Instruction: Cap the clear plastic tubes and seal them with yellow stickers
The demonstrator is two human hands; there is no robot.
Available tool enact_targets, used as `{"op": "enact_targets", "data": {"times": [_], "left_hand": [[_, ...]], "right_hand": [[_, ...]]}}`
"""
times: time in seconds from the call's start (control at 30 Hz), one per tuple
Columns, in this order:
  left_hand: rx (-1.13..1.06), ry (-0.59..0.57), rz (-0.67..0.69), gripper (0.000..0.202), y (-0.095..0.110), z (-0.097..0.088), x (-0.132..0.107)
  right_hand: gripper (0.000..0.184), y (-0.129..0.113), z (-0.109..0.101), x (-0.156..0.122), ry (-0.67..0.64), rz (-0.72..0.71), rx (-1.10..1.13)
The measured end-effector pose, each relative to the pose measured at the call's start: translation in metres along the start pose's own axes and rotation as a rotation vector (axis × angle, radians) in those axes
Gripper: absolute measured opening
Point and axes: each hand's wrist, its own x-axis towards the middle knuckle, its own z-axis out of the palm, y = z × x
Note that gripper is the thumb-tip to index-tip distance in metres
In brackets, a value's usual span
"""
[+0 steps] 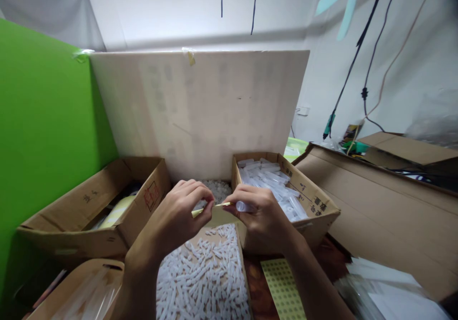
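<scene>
My left hand [191, 205] is closed, thumb and fingers pinching a thin pale-yellow strip [219, 205] seen nearly edge-on. My right hand [259, 210] is closed around a translucent plastic tube [245, 207], whose round end faces left. Its fingertips also meet the right end of the strip, so the strip spans the small gap between both hands. Below them, many small white plastic pieces [203, 277] lie in a shallow cardboard tray. Just behind my right hand, a cardboard box [315, 210] holds many translucent tubes [270, 181].
To the left stands another cardboard box [64, 234] with a yellow roll-like item inside. A yellow sheet of round dots [281, 286] lies under my right forearm. Clear plastic pieces fill a bin [114, 264] at lower left. A cardboard panel [200, 110] and green panel [50, 134] enclose the workplace.
</scene>
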Motion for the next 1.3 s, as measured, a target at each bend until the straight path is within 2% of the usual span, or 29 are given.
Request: {"op": "enact_targets", "data": {"times": [0.1,0.23,0.4,0.6,1.1,1.3], "left_hand": [[0.000,0.059,0.037,0.010,0.005,-0.005,0.002],[0.033,0.145,0.137,0.013,0.024,-0.011,0.009],[0.133,0.137,0.266,0.014,0.042,-0.004,0.013],[0.233,0.114,0.276,0.009,0.037,0.007,0.016],[0.263,0.056,0.290,0.010,0.037,0.010,0.014],[0.232,0.076,0.259,0.011,0.037,0.009,0.015]], "right_hand": [[0.008,0.000,0.000,0.000,0.015,0.015,-0.008],[0.009,-0.001,0.003,-0.001,0.028,0.049,-0.047],[0.014,-0.001,0.005,-0.001,0.028,0.054,-0.092],[0.014,-0.002,0.004,-0.001,0.023,0.071,-0.102],[0.018,0.002,0.005,-0.001,0.011,0.082,-0.109],[0.015,0.000,0.006,-0.001,0.001,0.092,-0.097]]}}
